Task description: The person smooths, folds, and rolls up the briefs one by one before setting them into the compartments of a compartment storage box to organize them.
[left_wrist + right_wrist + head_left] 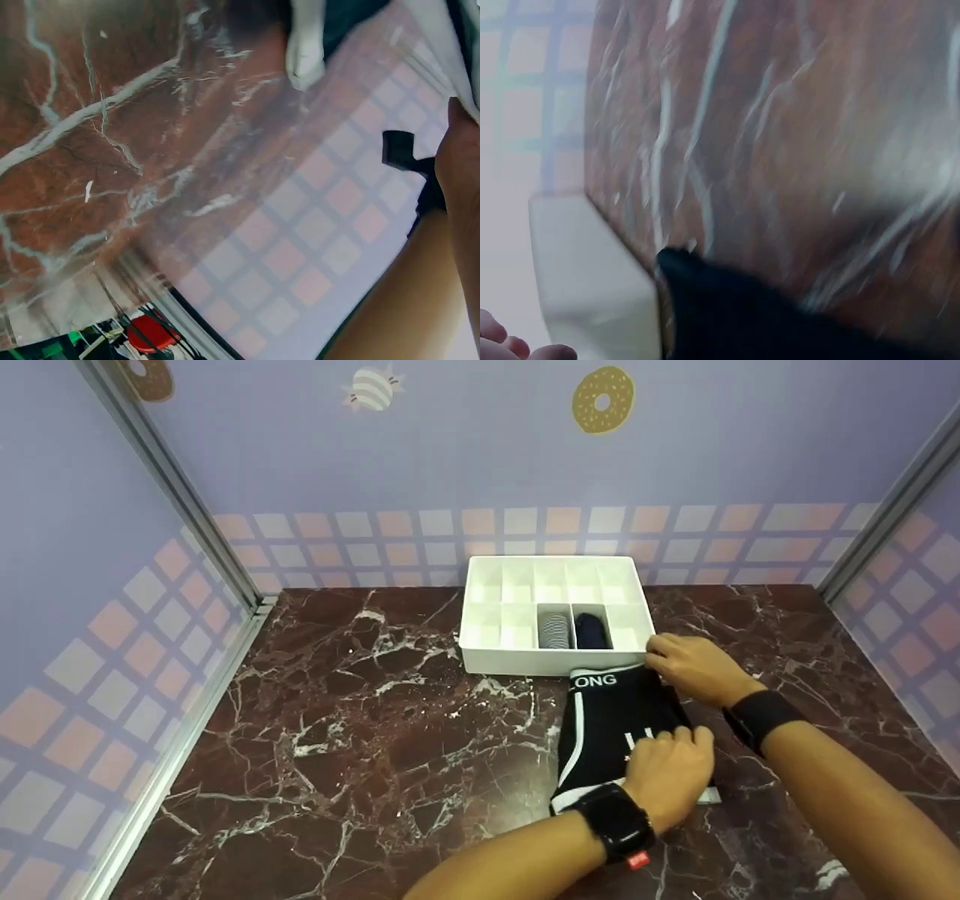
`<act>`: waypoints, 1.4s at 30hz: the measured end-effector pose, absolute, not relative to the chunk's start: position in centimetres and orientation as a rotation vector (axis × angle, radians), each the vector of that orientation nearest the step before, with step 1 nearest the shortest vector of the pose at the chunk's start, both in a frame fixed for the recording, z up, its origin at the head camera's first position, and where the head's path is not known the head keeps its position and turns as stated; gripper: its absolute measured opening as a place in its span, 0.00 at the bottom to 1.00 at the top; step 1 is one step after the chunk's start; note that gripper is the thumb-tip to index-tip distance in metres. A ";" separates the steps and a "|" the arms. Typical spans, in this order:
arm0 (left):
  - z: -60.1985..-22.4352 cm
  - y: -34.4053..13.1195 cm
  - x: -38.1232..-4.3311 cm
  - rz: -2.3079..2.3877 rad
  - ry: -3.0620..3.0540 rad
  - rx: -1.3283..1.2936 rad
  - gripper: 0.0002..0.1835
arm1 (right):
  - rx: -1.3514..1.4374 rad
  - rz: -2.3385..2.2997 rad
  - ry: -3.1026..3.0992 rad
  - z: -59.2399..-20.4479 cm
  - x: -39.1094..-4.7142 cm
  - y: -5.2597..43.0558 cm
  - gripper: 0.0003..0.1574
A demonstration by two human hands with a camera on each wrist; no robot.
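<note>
Black boxer briefs with white trim and a lettered waistband lie in front of a white divided box. My right hand pinches the right end of the waistband, near the box's front right corner. Lower down, my left hand crosses over the briefs and grips their right side near the leg hem. In the left wrist view, dark cloth with a white edge hangs above the table. The right wrist view shows the black cloth beside the white box, with a few fingertips at the corner.
Two front compartments of the box hold a grey striped rolled item and a dark navy one. The dark red marble table is enclosed by patterned panels at the back and both sides.
</note>
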State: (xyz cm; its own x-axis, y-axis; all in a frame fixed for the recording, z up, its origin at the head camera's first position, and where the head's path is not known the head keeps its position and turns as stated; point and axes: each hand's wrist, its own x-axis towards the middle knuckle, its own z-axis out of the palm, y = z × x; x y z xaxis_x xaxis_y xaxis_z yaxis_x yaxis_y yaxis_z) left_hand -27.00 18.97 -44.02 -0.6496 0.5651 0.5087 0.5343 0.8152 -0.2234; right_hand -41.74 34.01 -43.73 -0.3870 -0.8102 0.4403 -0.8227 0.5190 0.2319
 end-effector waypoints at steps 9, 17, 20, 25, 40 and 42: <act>-46.9 21.3 -26.8 0.147 -2.416 -0.861 0.06 | 1.152 0.015 -2.388 -46.4 -40.3 36.9 0.12; -48.3 21.4 -26.4 0.148 -2.373 -0.959 0.06 | 0.737 0.101 -2.842 -47.3 -38.7 37.2 0.14; -48.4 21.6 -26.5 0.140 -2.313 -1.000 0.07 | 0.705 0.204 -2.824 -47.2 -38.7 37.0 0.12; -48.3 22.2 -26.4 0.144 -2.247 -1.141 0.10 | 0.729 0.384 -2.748 -47.1 -38.6 37.5 0.11; -47.3 21.1 -26.3 -0.015 -2.682 -1.599 0.13 | 0.799 0.220 -2.747 -48.6 -37.4 40.7 0.17; -46.6 20.4 -26.3 -0.103 -2.828 -1.617 0.21 | 0.879 0.071 -2.722 -48.6 -37.0 40.5 0.14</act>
State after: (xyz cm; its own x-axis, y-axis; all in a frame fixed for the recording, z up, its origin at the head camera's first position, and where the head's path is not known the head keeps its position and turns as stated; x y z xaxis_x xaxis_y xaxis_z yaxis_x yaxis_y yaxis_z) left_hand -26.28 20.37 -46.62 -0.5025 0.8617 -0.0702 0.8543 0.5073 0.1129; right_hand -37.03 40.51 -48.60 -0.7759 -0.5663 0.2781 -0.5800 0.8137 0.0388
